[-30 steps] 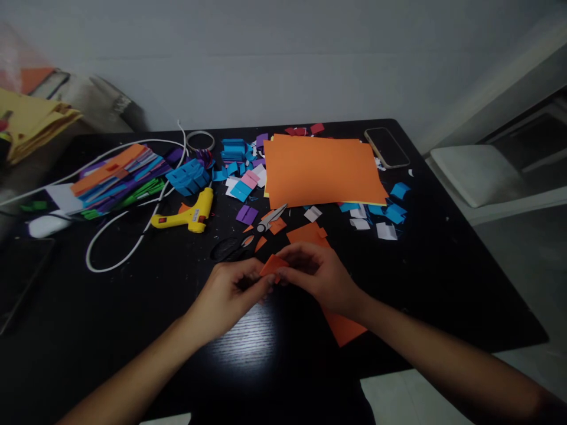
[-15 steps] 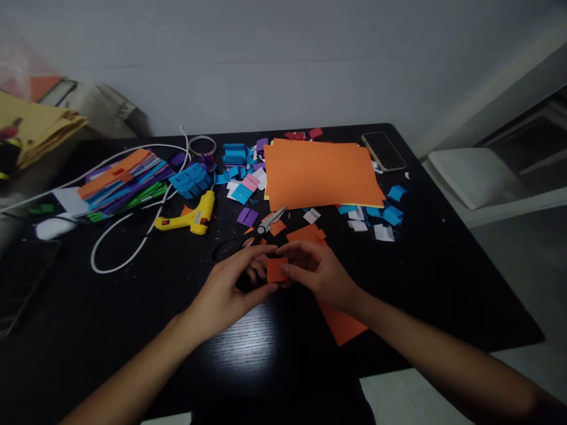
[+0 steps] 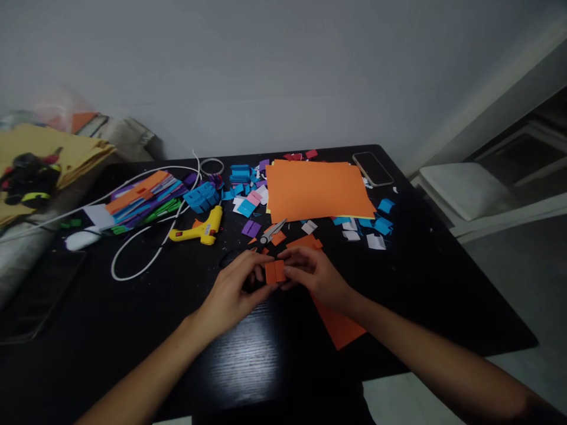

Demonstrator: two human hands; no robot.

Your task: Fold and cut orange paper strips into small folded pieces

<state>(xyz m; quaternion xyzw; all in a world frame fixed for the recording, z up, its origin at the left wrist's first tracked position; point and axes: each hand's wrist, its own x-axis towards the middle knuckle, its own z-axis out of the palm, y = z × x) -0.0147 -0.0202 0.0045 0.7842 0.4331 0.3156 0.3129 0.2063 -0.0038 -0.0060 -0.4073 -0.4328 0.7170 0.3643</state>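
Between both hands, above the black table, is a small orange paper piece [image 3: 275, 272] with a crease down its middle. My left hand [image 3: 237, 283] pinches its left side with thumb and fingers. My right hand [image 3: 316, 277] grips the right edge, thumb in front. Beneath my right hand and forearm lies an orange paper strip [image 3: 340, 324], partly covered. Just beyond my hands are scissors [image 3: 271, 232], their handles partly hidden by my left hand, beside orange scraps [image 3: 278, 238].
A stack of orange sheets [image 3: 319, 192] lies at the back, with blue, white and purple paper pieces around it. Left are a yellow glue gun [image 3: 201, 229], a white cable [image 3: 133, 276] and bundled coloured strips [image 3: 146, 198]. A phone [image 3: 372, 169] rests at the back right.
The orange piece now shows two halves with a crease, where earlier it looked like one folded square. Both hands still hold it. The camera view has tilted up and shifted slightly.
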